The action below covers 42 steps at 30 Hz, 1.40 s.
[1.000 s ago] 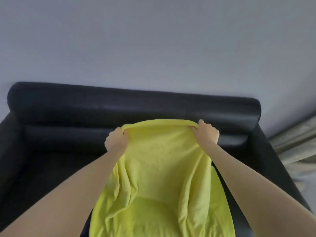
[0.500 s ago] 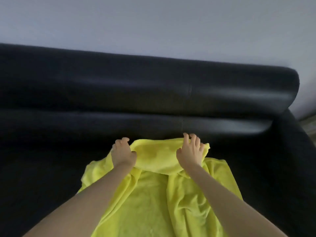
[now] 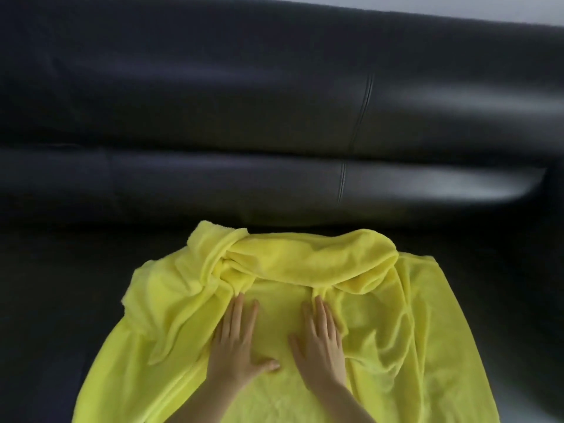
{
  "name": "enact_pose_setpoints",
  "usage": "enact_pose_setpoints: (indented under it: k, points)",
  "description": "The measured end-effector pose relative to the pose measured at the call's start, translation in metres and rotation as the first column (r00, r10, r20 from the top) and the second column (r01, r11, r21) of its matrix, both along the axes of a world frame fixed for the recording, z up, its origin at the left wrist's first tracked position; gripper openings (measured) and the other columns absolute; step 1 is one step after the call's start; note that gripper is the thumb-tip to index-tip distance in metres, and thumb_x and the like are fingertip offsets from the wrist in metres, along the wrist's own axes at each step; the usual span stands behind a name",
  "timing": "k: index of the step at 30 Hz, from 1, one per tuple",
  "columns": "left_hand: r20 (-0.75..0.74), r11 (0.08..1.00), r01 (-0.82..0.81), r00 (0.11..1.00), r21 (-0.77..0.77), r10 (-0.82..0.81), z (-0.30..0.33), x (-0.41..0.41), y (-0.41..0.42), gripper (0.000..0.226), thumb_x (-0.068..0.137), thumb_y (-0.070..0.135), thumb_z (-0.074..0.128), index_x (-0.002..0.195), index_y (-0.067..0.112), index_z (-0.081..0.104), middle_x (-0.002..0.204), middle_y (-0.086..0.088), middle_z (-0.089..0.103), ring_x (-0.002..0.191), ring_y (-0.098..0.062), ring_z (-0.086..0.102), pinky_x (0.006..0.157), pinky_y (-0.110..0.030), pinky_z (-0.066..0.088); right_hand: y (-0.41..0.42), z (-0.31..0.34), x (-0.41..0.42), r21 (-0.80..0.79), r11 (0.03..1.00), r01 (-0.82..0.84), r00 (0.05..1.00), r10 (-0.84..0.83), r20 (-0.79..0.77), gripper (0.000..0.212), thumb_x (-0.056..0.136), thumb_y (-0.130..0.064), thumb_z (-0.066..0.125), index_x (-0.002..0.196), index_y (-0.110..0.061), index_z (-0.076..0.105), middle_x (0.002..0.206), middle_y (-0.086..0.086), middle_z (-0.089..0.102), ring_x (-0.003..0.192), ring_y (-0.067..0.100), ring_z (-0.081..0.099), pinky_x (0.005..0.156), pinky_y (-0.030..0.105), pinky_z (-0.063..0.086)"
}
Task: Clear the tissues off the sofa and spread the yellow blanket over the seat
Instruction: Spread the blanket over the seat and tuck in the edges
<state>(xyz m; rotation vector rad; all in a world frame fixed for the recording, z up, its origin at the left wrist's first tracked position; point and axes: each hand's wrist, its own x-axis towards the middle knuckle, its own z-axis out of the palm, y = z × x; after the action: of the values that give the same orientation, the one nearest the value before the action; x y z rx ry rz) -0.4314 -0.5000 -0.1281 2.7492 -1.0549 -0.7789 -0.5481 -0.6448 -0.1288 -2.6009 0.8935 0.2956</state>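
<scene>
The yellow blanket (image 3: 305,264) lies on the seat of the black sofa (image 3: 61,285), bunched into a thick roll along its far edge and creased at both sides. My left hand (image 3: 236,340) rests flat on the blanket's middle, palm down, fingers apart. My right hand (image 3: 320,343) lies flat beside it, a short gap between the thumbs. Neither hand grips the cloth. No tissues show in this view.
The sofa's black leather backrest (image 3: 213,117) fills the upper frame, with a stitched seam right of centre. Bare dark seat shows left and right of the blanket. A strip of pale wall (image 3: 457,4) is visible at the top right.
Both hands lowered the blanket from the air onto the seat, let go of its top edge, and now lie flat on it. The view has tilted down and closer.
</scene>
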Motion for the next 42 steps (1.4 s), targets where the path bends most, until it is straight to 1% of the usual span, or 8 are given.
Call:
enact_pose_setpoints:
  k: [4,8,16,20,23,29,36,42]
  points:
    - [-0.066,0.997,0.020,0.998,0.078,-0.015,0.008,0.032,0.000,0.136,0.043,0.097,0.041,0.142,0.038,-0.033,0.144,-0.001,-0.049,0.140,-0.022,-0.031,0.120,-0.045,-0.002,-0.038,0.000,0.004,0.003,1.000,0.025,0.999,-0.024,-0.042,0.071,0.092,-0.064,0.010,0.153,-0.032,-0.007,0.160,0.000,-0.012,0.148,0.018,-0.009,0.115,0.034,0.000]
    - [-0.143,0.997,0.000,0.990,0.072,0.010,0.011,0.063,0.003,0.139,0.046,0.089,0.057,0.142,0.041,-0.031,0.137,0.007,-0.056,0.140,-0.018,-0.033,0.121,-0.044,0.002,-0.098,0.013,0.011,0.008,0.977,0.213,0.955,-0.206,-0.214,0.063,0.098,-0.057,0.019,0.153,-0.036,-0.003,0.162,0.003,-0.004,0.149,0.022,-0.002,0.119,0.040,0.008]
    - [-0.009,0.995,-0.048,0.999,0.092,0.049,0.021,0.067,-0.010,0.104,0.072,0.086,0.027,0.151,0.031,-0.015,0.157,-0.001,-0.026,0.147,-0.021,-0.014,0.119,-0.041,0.012,-0.080,0.052,0.084,-0.136,0.955,0.264,0.914,-0.293,-0.282,0.047,0.093,-0.022,0.046,0.139,-0.015,0.038,0.143,0.011,0.033,0.131,0.028,0.034,0.103,0.038,0.037]
    - [0.204,1.000,-0.001,0.979,0.014,-0.002,0.035,0.066,-0.003,0.057,0.097,0.038,0.044,0.148,0.019,0.028,0.155,-0.006,0.024,0.142,-0.023,0.026,0.111,-0.035,0.031,-0.019,0.059,0.111,-0.072,0.996,0.049,0.966,-0.066,-0.252,0.049,0.095,-0.018,0.045,0.143,-0.014,0.036,0.149,0.012,0.027,0.134,0.028,0.032,0.106,0.037,0.034]
    - [0.328,0.997,0.055,0.944,-0.062,-0.032,0.047,0.071,0.023,0.049,0.067,0.011,0.076,0.114,0.012,0.065,0.117,-0.006,0.059,0.104,-0.025,0.060,0.081,-0.036,0.052,0.017,0.066,0.117,-0.060,0.994,-0.087,0.963,0.068,-0.260,0.047,0.095,-0.019,0.045,0.141,-0.014,0.036,0.148,0.012,0.027,0.134,0.028,0.030,0.106,0.035,0.033]
    - [0.324,0.994,-0.054,0.942,-0.096,0.083,0.060,0.091,0.089,0.035,0.075,0.034,0.073,0.100,0.012,0.061,0.095,-0.002,0.055,0.082,-0.021,0.057,0.062,-0.032,0.051,0.068,0.074,0.133,0.017,0.981,-0.193,0.944,0.191,-0.270,0.038,0.096,-0.018,0.042,0.133,-0.012,0.046,0.139,0.011,0.040,0.128,0.028,0.038,0.103,0.037,0.034]
    - [0.063,0.988,-0.028,0.998,0.154,0.018,0.057,0.113,0.131,0.043,0.097,0.033,0.048,0.135,0.015,0.037,0.132,-0.002,0.038,0.122,-0.019,0.041,0.084,-0.029,0.048,0.141,0.084,0.169,0.241,0.971,-0.004,0.980,0.051,-0.191,0.024,0.096,-0.022,0.037,0.110,-0.009,0.053,0.113,0.011,0.060,0.102,0.033,0.059,0.072,0.037,0.046]
    - [0.016,0.980,-0.179,0.983,-0.083,0.181,0.079,0.138,0.151,0.022,0.098,0.029,0.039,0.111,0.014,0.049,0.111,-0.001,0.054,0.105,-0.018,0.053,0.077,-0.031,0.047,0.194,0.094,0.190,0.249,0.937,0.246,0.962,-0.205,-0.182,0.029,0.094,-0.028,0.040,0.116,-0.011,0.047,0.111,0.008,0.060,0.100,0.031,0.060,0.073,0.037,0.048]
